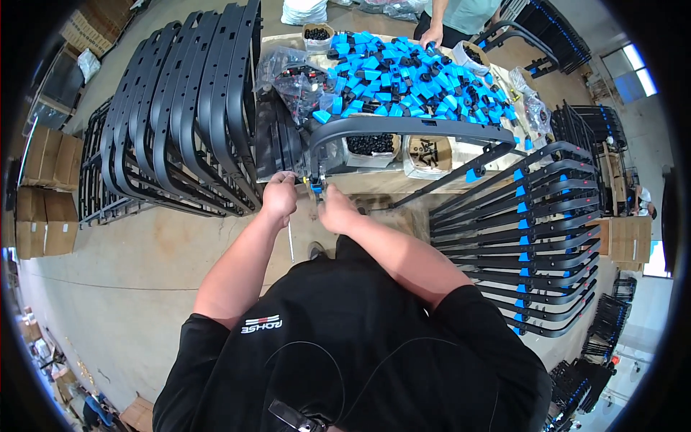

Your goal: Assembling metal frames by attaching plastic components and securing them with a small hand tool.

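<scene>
A black curved metal frame arches in front of me at the table's near edge. Its left leg comes down between my hands, with a small blue plastic piece at its lower end. My right hand is closed at that end, the fingertips partly hidden by the leg. Just left of the leg, my left hand is a fist around a thin rod-like tool, whose pale shaft sticks out below the fist. What the tool's other end touches is too small to make out.
Blue plastic pieces are heaped on the table, with tubs of small black parts around them. Black frames stand stacked at left and right. Across the table, another person's hand touches the heap. Cardboard boxes stand far left.
</scene>
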Available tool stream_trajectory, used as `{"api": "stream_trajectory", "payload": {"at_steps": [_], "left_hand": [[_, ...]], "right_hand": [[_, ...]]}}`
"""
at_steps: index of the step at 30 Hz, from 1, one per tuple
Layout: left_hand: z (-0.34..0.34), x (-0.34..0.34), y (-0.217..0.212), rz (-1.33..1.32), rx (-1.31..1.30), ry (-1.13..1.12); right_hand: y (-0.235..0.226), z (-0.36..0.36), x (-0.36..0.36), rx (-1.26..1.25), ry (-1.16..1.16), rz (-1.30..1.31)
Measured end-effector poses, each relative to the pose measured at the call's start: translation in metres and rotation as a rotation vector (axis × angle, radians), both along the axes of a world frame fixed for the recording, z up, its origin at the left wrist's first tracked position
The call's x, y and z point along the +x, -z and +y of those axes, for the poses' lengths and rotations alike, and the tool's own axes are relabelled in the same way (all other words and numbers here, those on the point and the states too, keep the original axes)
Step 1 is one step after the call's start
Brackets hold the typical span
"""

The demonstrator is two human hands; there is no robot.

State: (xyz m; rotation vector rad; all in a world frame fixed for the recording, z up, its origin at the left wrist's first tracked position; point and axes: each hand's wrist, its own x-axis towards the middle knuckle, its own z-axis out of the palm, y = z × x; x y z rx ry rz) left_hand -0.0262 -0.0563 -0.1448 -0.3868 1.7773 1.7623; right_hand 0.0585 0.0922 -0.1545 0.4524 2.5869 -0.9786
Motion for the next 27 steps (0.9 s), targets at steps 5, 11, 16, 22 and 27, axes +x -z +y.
{"api": "stream_trajectory", "payload": {"at_steps": [5,11,16,22,27], "left_hand": [[0.0,-0.003,-0.005,-0.101,-0.008,-0.061],[0.002,-0.003,0.004,-0.048,-0.022,-0.039],[-0.001,0.0,0.003,0.063,-0.112,-0.045],[0.015,0.001,0.005,0.07,-0.078,0.006],[-0.001,0.005,0.009,0.057,-0.064,-0.052]], "right_hand": [[0.001,-0.003,-0.01,0.049,-0.035,0.03],[0.008,0.018,-0.019,-0.613,0.1,-0.186],[-0.029,-0.008,-0.028,-0.727,0.273,-0.398],[0.02,0.019,-0.023,-0.061,-0.087,-0.087],[-0.039,0.012,-0.04,-1.221,0.615,-0.559]]}}
